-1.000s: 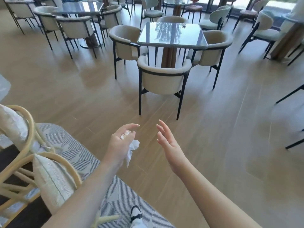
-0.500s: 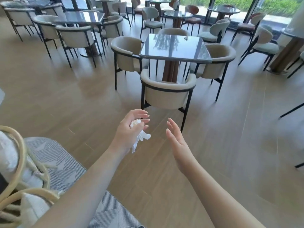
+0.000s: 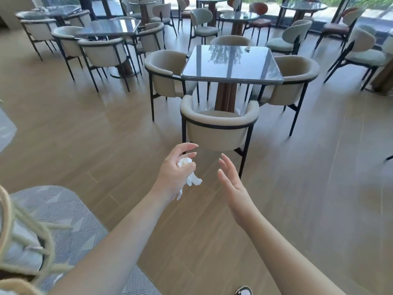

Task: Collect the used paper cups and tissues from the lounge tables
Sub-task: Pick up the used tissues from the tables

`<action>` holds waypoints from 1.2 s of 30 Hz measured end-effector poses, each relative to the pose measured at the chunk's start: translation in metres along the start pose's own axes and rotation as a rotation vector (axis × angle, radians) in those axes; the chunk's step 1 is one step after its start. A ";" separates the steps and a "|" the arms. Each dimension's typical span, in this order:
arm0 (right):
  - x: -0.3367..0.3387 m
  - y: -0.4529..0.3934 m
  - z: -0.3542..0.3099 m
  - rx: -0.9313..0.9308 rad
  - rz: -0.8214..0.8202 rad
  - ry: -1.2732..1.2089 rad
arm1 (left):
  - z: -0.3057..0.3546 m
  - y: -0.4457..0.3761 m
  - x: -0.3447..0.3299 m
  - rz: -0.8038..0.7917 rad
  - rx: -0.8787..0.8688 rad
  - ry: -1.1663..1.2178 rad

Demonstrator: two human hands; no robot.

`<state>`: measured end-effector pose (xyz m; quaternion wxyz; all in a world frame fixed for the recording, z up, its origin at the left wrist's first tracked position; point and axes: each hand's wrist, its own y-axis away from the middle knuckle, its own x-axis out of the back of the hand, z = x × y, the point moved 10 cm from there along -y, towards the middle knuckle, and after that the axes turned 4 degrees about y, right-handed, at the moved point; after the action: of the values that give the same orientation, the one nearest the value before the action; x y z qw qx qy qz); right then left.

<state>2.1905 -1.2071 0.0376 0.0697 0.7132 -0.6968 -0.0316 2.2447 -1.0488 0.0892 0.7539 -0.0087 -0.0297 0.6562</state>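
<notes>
My left hand [image 3: 176, 169] holds a crumpled white tissue [image 3: 190, 177] in its curled fingers, with a tail of it hanging below the palm. My right hand [image 3: 231, 184] is beside it, a little to the right, fingers straight and holding nothing. Both hands are out in front of me above the wooden floor. Ahead stands a square glossy grey table [image 3: 231, 62] with a small object [image 3: 247, 48] near its far edge, too small to identify.
Beige tub chairs ring the table; the nearest chair [image 3: 219, 126] stands just beyond my hands. More tables [image 3: 110, 28] and chairs fill the back and left. A patterned grey rug [image 3: 63, 209] and a rattan chair [image 3: 19, 241] lie at the lower left.
The view has moved forward toward the square table and tilted up. My left hand has curled tighter round the tissue; the right hand stays open beside it.
</notes>
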 end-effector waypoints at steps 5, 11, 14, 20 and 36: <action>0.106 -0.033 -0.014 0.023 0.088 -0.008 | -0.001 -0.055 -0.091 -0.046 0.014 -0.012; 0.222 -0.059 -0.020 0.029 0.211 -0.037 | -0.001 -0.114 -0.208 -0.161 0.016 -0.046; 0.265 -0.071 -0.012 0.015 0.266 -0.041 | -0.005 -0.141 -0.252 -0.226 0.018 -0.070; 0.335 -0.125 0.001 -0.004 0.328 -0.035 | -0.024 -0.221 -0.306 -0.272 0.045 -0.057; 0.493 -0.313 -0.022 0.011 0.464 -0.074 | -0.010 -0.443 -0.467 -0.426 -0.056 -0.063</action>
<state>2.5172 -1.6922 0.0403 0.0455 0.5325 -0.8444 -0.0373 2.6189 -1.5727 0.0868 0.8738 -0.0027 -0.0726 0.4809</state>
